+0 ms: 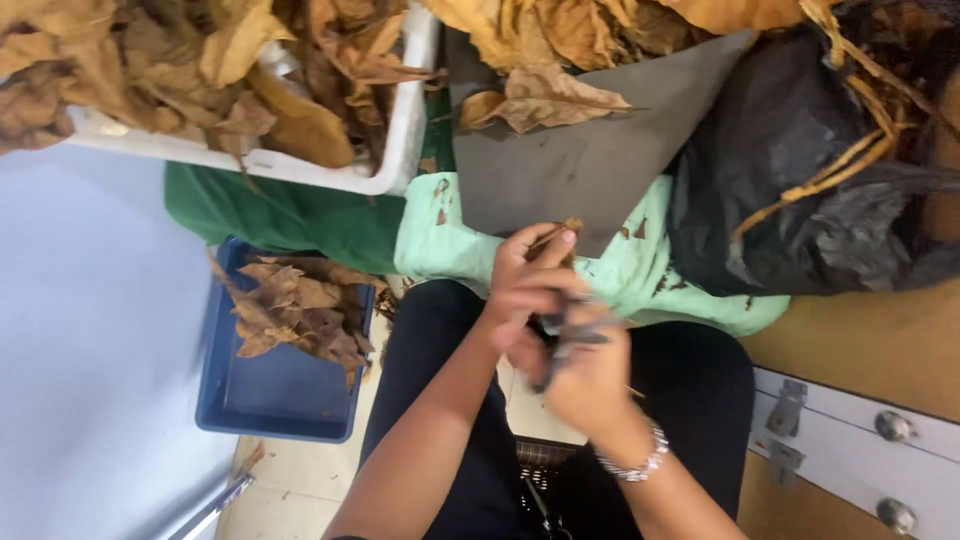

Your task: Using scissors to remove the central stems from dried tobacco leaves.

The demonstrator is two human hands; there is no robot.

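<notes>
Far left: white tray (395, 150) heaped with dried brown leaves (180, 60), sitting on a green cloth (280, 215). Just below that, blue bin (270, 395) down on the floor with a smaller pile of crumpled leaves (300, 305) inside.

Middle: left hand (530, 275) up against the edge of a pale mint cloth (440, 240), fingers pinched narrow around a small brown leaf piece (562, 232), thumb and forefinger closed on it. Leaf piece right at the lower corner of a grey board (590, 160), which lies tilted over the mint cloth with a loose leaf (540, 100) on its top end.

Slightly right and lower: right hand (585, 375), blurred, curled shut around a dark scissor-like tool (570, 340), touching the left hand from below. Beaded bracelet (635, 465) on that wrist. Both hands over a lap in black trousers (690, 390).

Right side: black plastic bag (800, 190) slumped on the mint cloth, a few yellowish stems (850, 155) draped across it. Far right, wooden surface (860, 345) and a white panel with metal knobs (893, 427).
</notes>
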